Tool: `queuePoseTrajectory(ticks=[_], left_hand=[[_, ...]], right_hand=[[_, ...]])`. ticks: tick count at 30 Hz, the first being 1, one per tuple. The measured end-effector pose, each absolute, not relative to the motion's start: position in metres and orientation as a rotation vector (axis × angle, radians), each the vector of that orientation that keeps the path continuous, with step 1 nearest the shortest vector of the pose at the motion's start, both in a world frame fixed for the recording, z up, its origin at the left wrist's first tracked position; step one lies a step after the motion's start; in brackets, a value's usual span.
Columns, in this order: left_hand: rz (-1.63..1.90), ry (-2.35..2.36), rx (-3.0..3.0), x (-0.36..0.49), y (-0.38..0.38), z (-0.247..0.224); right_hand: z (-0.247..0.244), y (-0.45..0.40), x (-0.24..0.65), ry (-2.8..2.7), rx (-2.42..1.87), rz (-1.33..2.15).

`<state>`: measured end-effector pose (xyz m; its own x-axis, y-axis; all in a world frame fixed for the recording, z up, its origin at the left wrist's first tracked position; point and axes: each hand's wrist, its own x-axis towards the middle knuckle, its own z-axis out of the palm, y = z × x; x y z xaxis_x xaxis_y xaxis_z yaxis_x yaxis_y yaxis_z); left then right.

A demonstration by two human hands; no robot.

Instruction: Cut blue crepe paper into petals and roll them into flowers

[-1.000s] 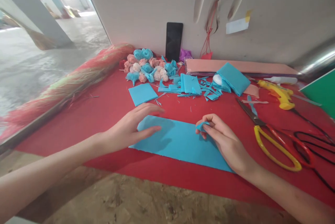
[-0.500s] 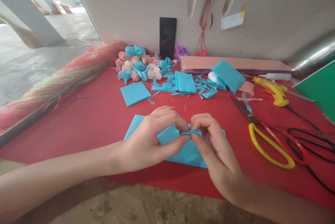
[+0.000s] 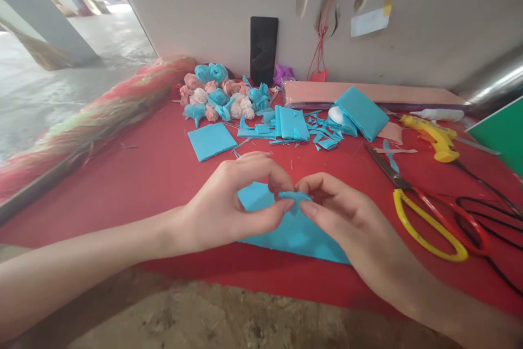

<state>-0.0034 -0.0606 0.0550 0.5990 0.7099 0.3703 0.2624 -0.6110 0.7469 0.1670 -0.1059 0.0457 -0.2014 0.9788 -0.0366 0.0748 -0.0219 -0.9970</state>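
A small folded strip of blue crepe paper (image 3: 295,195) is pinched between both hands at the middle of the view. My left hand (image 3: 232,204) grips its left end between thumb and index finger. On its right end, the thumb and fingers of my right hand (image 3: 351,218) press together. Beneath the hands lies a larger sheet of blue paper (image 3: 294,237) on the red table (image 3: 102,191), partly covered by them. Farther back, a square folded piece of blue paper (image 3: 211,141) lies flat.
Pink, white and blue paper roses (image 3: 218,97) cluster at the back, beside blue scraps (image 3: 327,134) and a leaning black phone (image 3: 263,50). On the right are scissors (image 3: 429,224), a yellow glue gun (image 3: 437,139) and a black cord (image 3: 486,213). A broom (image 3: 122,101) borders the left edge.
The pinched strip now looks smoother and more compact along its upper edge. My right fingers have shifted their hold slightly. The whole view has moved a little.
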Motion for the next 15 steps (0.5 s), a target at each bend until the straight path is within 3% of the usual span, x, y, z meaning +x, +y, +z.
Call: queuePoseTrajectory(ticks=[5,15], left_hand=[[0.857,0.508,1.896,-0.008,-0.059,0.051],[0.812,0.361,1.713,-0.006,-0.053,0.045]], right_hand=[[0.052,-0.109,0.163,-1.003,-0.877,1.879],[0.054,-0.118,0.163,-0.803,-0.681,2.113]])
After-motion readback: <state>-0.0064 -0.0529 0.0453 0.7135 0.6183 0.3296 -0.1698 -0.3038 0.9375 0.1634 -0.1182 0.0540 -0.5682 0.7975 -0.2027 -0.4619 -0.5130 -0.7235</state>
